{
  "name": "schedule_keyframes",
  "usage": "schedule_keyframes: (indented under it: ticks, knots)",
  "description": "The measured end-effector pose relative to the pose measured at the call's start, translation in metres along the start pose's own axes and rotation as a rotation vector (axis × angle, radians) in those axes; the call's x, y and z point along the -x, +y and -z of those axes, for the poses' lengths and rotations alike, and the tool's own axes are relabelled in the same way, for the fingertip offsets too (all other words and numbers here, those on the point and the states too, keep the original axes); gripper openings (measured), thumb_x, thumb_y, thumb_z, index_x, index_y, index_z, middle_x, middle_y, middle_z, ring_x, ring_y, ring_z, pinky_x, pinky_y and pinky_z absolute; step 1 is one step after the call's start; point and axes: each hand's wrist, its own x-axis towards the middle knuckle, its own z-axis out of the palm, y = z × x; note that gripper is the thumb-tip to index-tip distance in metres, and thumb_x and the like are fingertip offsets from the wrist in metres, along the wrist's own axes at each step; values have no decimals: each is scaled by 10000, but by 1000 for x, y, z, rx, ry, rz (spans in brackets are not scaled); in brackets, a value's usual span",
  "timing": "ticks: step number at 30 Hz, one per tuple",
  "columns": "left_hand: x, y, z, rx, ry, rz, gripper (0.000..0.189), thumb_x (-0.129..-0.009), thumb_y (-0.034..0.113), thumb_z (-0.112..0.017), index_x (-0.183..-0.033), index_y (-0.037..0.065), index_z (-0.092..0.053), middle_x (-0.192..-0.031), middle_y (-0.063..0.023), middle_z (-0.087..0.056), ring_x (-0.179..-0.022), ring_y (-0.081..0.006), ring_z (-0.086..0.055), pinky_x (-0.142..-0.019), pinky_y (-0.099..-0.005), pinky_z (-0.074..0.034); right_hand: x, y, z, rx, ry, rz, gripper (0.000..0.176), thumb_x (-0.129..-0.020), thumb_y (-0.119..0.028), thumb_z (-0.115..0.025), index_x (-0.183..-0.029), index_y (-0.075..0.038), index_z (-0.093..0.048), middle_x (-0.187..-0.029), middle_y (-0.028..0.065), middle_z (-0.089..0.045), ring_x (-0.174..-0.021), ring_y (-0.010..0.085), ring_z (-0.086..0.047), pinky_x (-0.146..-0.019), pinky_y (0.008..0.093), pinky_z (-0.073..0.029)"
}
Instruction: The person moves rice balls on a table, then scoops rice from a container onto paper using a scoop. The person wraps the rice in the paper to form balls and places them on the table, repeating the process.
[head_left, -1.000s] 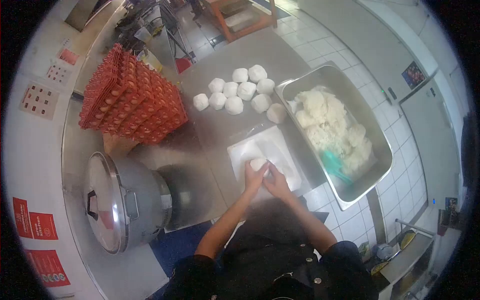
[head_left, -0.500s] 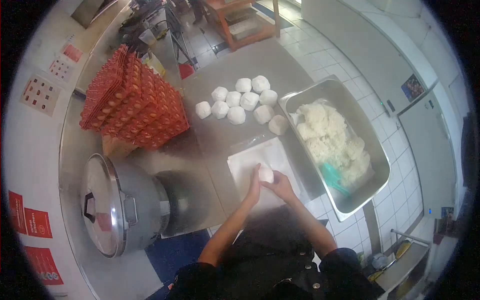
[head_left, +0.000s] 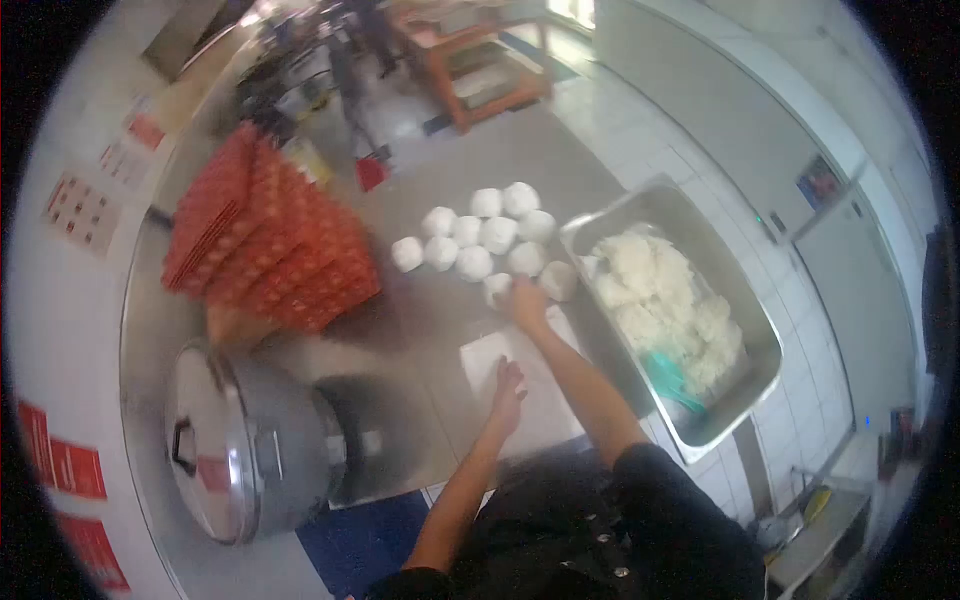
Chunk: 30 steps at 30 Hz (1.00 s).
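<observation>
My right hand (head_left: 525, 303) reaches over the steel table and grips a paper-wrapped rice ball (head_left: 497, 290) at the near edge of a group of similar white balls (head_left: 499, 235). Its fingers are partly smeared by motion. Nearer to me, my left hand (head_left: 509, 388) hovers at or just over a stack of white paper sheets (head_left: 545, 405), fingers loosely apart, nothing in them. To the right, a deep steel pan (head_left: 765, 375) contains cooked white rice (head_left: 650, 275) and a green rice paddle (head_left: 668, 378).
At the left stand stacked red egg trays (head_left: 270, 235) and, nearer, a large lidded metal pot (head_left: 225, 440). An orange wooden rack (head_left: 455, 85) is at the far side. White cabinets (head_left: 730, 110) line the right, beyond the tiled floor.
Both hands were together around the wrapped ball over the paper. My right hand has carried it forward to the group, while the left has stayed near the paper.
</observation>
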Motion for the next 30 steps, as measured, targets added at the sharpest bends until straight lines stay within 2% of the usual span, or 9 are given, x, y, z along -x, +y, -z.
schedule_keyframes:
  ticks: [4,7,10,15,18,24,26,28,30]
  knots:
    - [5,9,-4,-195,-69,-6,695,-967,315,-595,-1553,97,-291,-1559,-125,-343,-1430,-271,-327,-1118,-445,-310,14,20,-10,117,3,253,271,-845,-235,-711,-1018,-34,-658,-939,199,-697,-913,353,-683,-792,452,-533]
    - [-1,9,-7,-382,-56,-61,713,-928,263,-674,-1526,82,-333,-1526,-152,-378,-1382,-292,-384,-1091,-416,-362,114,-23,155,-302,298,461,189,-849,-144,-678,-1007,-40,-665,-945,181,-689,-909,343,-679,-814,431,-532]
    - [13,12,-8,-325,-10,-16,690,-901,213,-724,-1484,58,-390,-1520,-134,-375,-1347,-294,-413,-1092,-408,-383,157,70,250,-104,399,38,115,-862,-71,-639,-967,-29,-662,-937,173,-685,-920,360,-663,-828,414,-524]
    - [-1,2,-5,-383,-1,-111,607,-914,201,-711,-1435,39,-447,-1508,-129,-374,-1323,-293,-427,-1090,-392,-390,224,253,271,673,-380,-206,265,-765,-278,-754,-919,-63,-732,-933,194,-698,-950,369,-692,-811,445,-561]
    - [0,1,-11,-369,25,-122,572,-918,197,-708,-1413,43,-467,-1502,-131,-375,-1315,-289,-431,-1091,-396,-388,219,221,253,694,-300,-259,375,-810,-305,-706,-1104,-74,-691,-1028,201,-692,-932,383,-684,-845,484,-548]
    - [-3,-5,-12,-455,66,-178,556,-927,248,-691,-1401,38,-490,-1521,-123,-380,-1319,-281,-435,-1094,-373,-368,207,213,283,431,-370,-70,378,-884,-268,-633,-1023,84,-636,-1008,272,-669,-963,428,-660,-885,482,-528]
    - [-6,-6,-13,-675,24,-174,542,-933,260,-679,-1385,14,-507,-1491,-135,-439,-1328,-291,-439,-1118,-359,-347,196,192,323,137,-431,-338,417,-910,-269,-591,-1142,77,-608,-1164,304,-626,-1064,465,-617,-960,479,-490]
    - [-22,-64,7,-1021,187,-380,649,-839,346,-782,-1344,23,-533,-1496,-200,-432,-1416,-355,-357,-1180,-459,-284,191,235,324,124,-173,142,536,-939,-298,-568,-1333,56,-493,-1255,317,-590,-1168,475,-571,-996,501,-458]
    - [-27,-83,-1,-1032,216,-592,877,-642,379,-921,-1341,20,-530,-1505,-294,-369,-1432,-446,-301,-1183,-527,-248,177,194,345,308,-247,-43,420,-966,-225,-528,-1271,59,-474,-1180,305,-610,-1005,465,-629,-864,514,-524]
